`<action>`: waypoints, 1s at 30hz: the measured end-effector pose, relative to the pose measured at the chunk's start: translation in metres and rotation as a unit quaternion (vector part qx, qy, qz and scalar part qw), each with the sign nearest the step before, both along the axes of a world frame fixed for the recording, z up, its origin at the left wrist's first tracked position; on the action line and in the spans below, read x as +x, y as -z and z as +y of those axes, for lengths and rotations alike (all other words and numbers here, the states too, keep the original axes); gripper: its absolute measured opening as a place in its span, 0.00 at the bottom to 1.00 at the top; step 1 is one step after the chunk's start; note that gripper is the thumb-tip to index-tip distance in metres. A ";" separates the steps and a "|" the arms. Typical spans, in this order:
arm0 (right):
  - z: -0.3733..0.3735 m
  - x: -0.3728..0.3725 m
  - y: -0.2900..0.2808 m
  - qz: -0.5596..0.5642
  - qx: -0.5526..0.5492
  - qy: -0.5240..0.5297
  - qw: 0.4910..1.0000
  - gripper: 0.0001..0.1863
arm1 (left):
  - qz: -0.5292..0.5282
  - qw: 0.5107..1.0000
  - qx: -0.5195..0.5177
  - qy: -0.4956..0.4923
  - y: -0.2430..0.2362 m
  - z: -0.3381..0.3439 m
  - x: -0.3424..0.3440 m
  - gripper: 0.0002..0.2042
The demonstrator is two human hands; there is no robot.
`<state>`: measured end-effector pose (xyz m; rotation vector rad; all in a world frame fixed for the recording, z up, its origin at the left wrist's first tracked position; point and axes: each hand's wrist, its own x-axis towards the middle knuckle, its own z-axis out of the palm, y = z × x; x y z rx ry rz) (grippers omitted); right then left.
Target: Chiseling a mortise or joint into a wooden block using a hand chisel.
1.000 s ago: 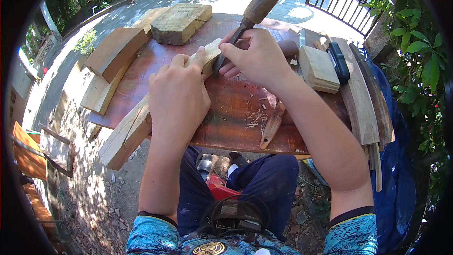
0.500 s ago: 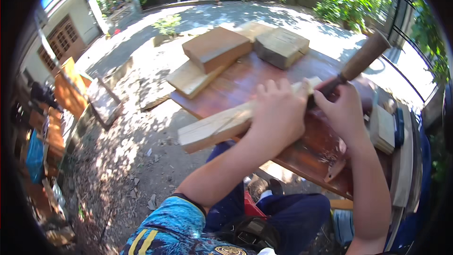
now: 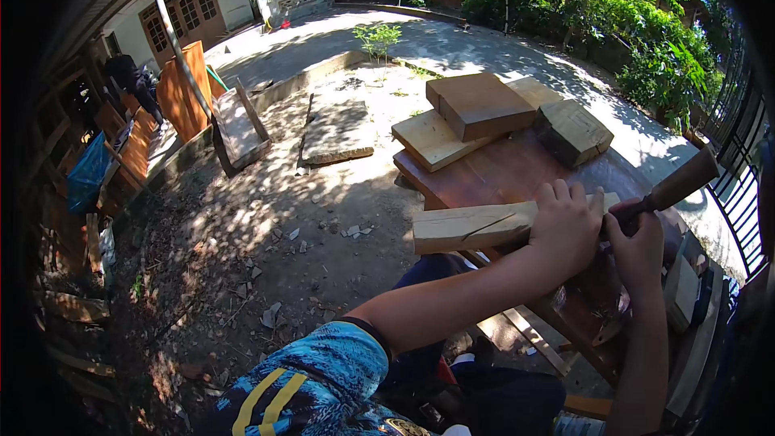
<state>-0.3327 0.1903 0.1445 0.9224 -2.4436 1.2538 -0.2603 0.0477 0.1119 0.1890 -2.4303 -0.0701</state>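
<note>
Outdoors at the reddish workbench (image 3: pixel 500 173), right of centre, your left hand (image 3: pixel 569 230) pinned the pale plank (image 3: pixel 472 226) while your right hand (image 3: pixel 638 246) clutched the chisel (image 3: pixel 674 186), mid-carving; next called for steady pressure

Bright sun falls on a paved yard (image 3: pixel 452 44), with leafy shade dappling the dirt ground (image 3: pixel 266 226) beside it. A house with a brown panelled door (image 3: pixel 182 12) stands beyond the yard; green bushes (image 3: pixel 581 0) line its far edge, near a black iron fence (image 3: pixel 739 186).
</note>
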 end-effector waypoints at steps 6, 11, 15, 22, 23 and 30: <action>0.019 -0.016 0.001 0.147 0.090 0.073 0.982 0.11 | 0.010 1.000 -0.014 -0.002 -0.002 0.008 0.000 0.29; 0.012 -0.006 -0.012 -0.095 -0.009 0.014 0.995 0.10 | -0.006 1.000 -0.005 -0.001 -0.003 0.004 0.003 0.29; 0.011 -0.009 -0.008 -0.117 -0.033 -0.063 0.991 0.10 | -0.004 1.000 -0.009 -0.003 -0.002 0.004 0.003 0.30; 0.017 -0.012 -0.017 -0.113 -0.030 0.032 0.993 0.10 | -0.023 1.000 0.008 0.009 -0.010 0.003 0.010 0.30; 0.017 -0.013 -0.016 -0.108 -0.033 0.018 0.993 0.10 | -0.021 1.000 0.008 0.011 -0.009 0.003 0.010 0.31; 0.009 -0.001 -0.018 -0.088 -0.002 -0.012 0.996 0.08 | -0.013 1.000 -0.018 -0.002 -0.005 0.004 0.008 0.30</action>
